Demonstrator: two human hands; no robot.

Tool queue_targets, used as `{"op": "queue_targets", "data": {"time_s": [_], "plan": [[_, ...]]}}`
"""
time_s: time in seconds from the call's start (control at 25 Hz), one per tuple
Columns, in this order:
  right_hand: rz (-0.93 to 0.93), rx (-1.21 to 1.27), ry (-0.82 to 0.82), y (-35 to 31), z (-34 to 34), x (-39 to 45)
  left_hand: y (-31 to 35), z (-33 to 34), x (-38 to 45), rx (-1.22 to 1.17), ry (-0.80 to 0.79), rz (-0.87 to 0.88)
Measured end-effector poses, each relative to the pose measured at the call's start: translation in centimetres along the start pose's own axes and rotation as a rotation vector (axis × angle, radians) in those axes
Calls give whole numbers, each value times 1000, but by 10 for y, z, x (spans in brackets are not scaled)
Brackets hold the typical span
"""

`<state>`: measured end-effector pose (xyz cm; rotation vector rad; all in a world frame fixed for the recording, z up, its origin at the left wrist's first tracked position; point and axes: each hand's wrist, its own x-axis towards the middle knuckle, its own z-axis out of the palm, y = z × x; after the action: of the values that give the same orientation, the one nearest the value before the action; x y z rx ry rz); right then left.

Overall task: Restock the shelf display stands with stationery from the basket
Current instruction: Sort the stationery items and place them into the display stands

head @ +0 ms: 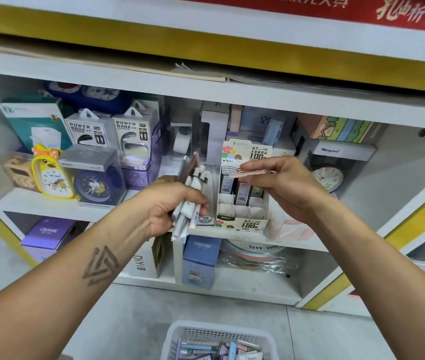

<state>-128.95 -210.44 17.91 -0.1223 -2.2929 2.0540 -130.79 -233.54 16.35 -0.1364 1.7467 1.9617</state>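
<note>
My left hand (170, 203) grips a bundle of slim lead cases (193, 188), white, grey and brown, standing upright in front of the shelf. My right hand (281, 183) pinches one pink lead case (250, 173) and holds it level just above the cardboard display stand (242, 216). The stand is marked 0.7 HB; several cases fill its back slots and its front slots show bare card. The white basket (221, 331) sits on the floor at the bottom, holding several stationery packs.
Alarm clocks (50, 175) and power bank boxes (88, 131) stand on the shelf to the left. A boxed clock (328, 175) stands to the right of the stand. CRUHRE boxes (201, 261) and wrapped rolls fill the lower shelf. Grey floor lies below.
</note>
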Motion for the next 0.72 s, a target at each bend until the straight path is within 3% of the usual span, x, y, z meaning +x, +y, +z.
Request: {"op": "queue_targets", "data": {"time_s": [0.12,0.36,0.72], "plan": [[-10,-1,-65,1,4,-2,7,-13,-4,-43,27,6],[-229,-548,-42,5,24,0,13,-38,-9,-40,80,8],[-255,-657,-74,27,47,12,10,-59,-18,-21,90,-1]]}}
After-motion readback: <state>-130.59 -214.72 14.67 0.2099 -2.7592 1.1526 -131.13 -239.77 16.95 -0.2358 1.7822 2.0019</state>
